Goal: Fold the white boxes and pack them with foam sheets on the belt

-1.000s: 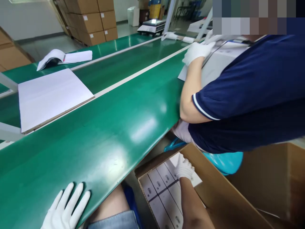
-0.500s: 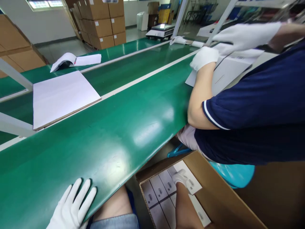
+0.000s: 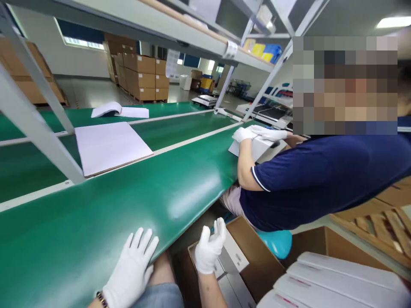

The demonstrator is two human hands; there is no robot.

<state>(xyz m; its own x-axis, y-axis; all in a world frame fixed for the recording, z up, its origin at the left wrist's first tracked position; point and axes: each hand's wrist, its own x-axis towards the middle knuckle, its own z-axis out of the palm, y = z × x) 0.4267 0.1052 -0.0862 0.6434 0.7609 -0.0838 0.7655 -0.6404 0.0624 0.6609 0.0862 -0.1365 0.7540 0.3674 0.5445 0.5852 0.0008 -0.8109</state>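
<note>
My left hand [image 3: 131, 265], in a white glove, lies flat with fingers spread on the near edge of the green table [image 3: 128, 205]. My right hand [image 3: 209, 248], also gloved, grips a small white box [image 3: 233, 254] and holds it above the open brown carton [image 3: 250, 265] beside my knee. More white boxes lie packed in that carton. A person in a dark blue shirt [image 3: 321, 179] sits to my right, both gloved hands on a white box [image 3: 257, 143] at the table edge.
A flat white board [image 3: 111, 145] lies on the table's far lane, an open booklet [image 3: 118, 110] beyond it. A grey rack post [image 3: 35, 124] slants across the left. White boxes [image 3: 334, 278] are stacked at lower right. Brown cartons [image 3: 141, 79] stand behind, and a blue stool [image 3: 276, 241].
My right hand has risen out of the carton with a white box in it. The view has tilted upward. My left hand stays flat on the table edge.
</note>
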